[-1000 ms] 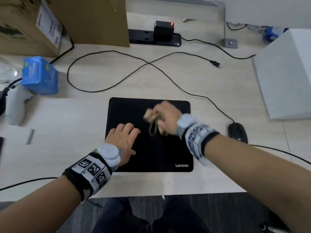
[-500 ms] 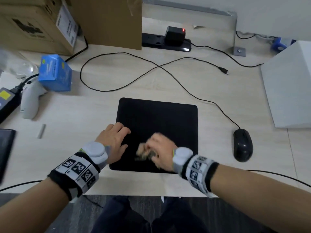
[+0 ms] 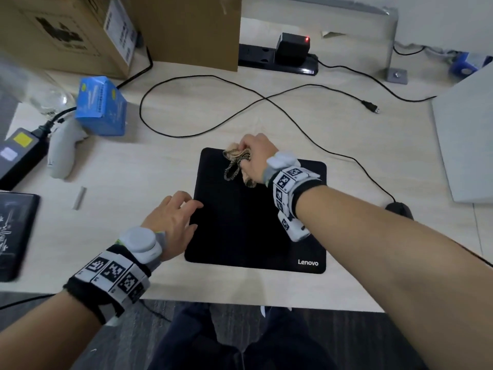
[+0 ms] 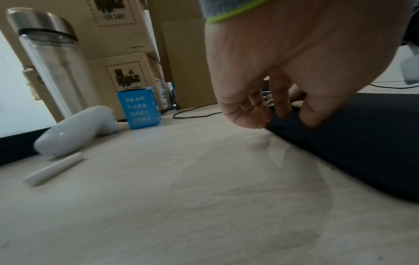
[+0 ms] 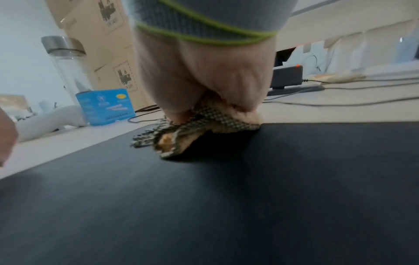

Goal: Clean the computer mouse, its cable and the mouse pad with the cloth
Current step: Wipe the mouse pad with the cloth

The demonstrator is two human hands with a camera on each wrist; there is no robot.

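Head view: the cloth (image 3: pixel 236 162) is seen bunched in the clenched fingers of the right hand (image 3: pixel 254 158) and pressed onto the mouse pad (image 3: pixel 253 225) at its far edge. Half a second earlier the same bundle was held at the pad's near edge, so the right hand has been carried from the near side to the far side. From the right wrist, the checked fabric (image 5: pixel 199 125) is shown crumpled under the fingers, flat against the black surface.

The left hand (image 3: pixel 173 222) is kept relaxed, nothing held, with its fingertips laid on the pad's left edge, much as before; from the left wrist the fingers (image 4: pixel 278 100) are seen touching that edge.

The mouse (image 3: pixel 398 209) is found on the tabletop (image 3: pixel 133 209) right of the pad, mostly hidden by the right forearm, and its cable (image 3: pixel 240 102) is looped across the far tabletop. A blue box (image 3: pixel 102 105) and a white controller (image 3: pixel 62 153) are placed well to the left.
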